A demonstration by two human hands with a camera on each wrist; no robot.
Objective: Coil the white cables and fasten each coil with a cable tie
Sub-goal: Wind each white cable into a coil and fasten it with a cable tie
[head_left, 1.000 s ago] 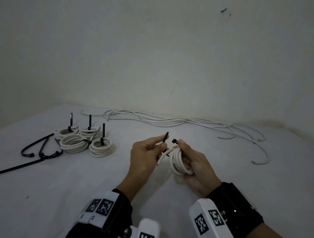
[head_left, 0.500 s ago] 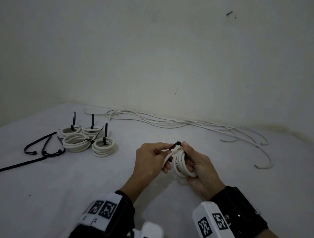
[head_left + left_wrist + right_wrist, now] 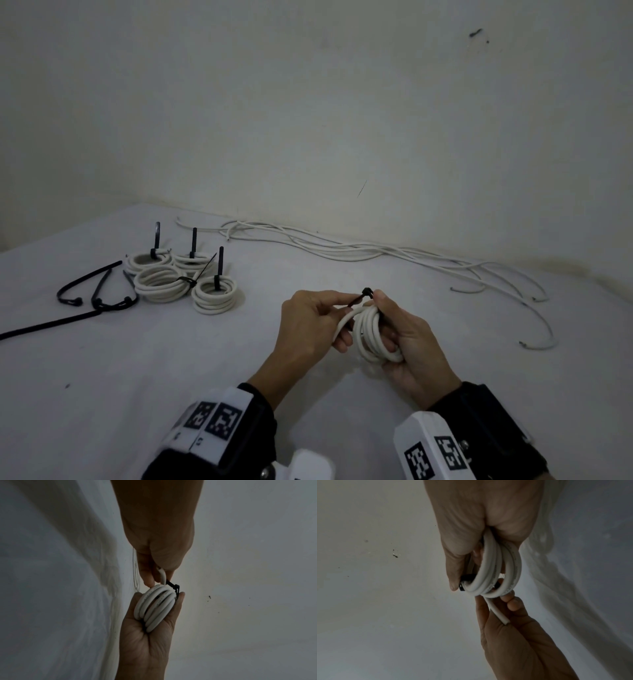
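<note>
Here, coil (image 3: pixel 371 334) in right hand (image 3: pixel 409 346), left hand (image 3: pixel 310 329) pinching tie (image 3: pixel 359 298)

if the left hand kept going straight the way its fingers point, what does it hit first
Almost at once, the white cable coil held in the right hand. The left hand points right at it, fingertips pinching the black cable tie at the coil's top.

The thin black plastic cable tie (image 3: pixel 360 298) shows only its head and a short stretch; the rest is hidden between the left hand (image 3: pixel 310 327) and the coiled white round cable (image 3: pixel 371 334). A long black strap (image 3: pixel 48 323) runs off the head view's left edge.
</note>
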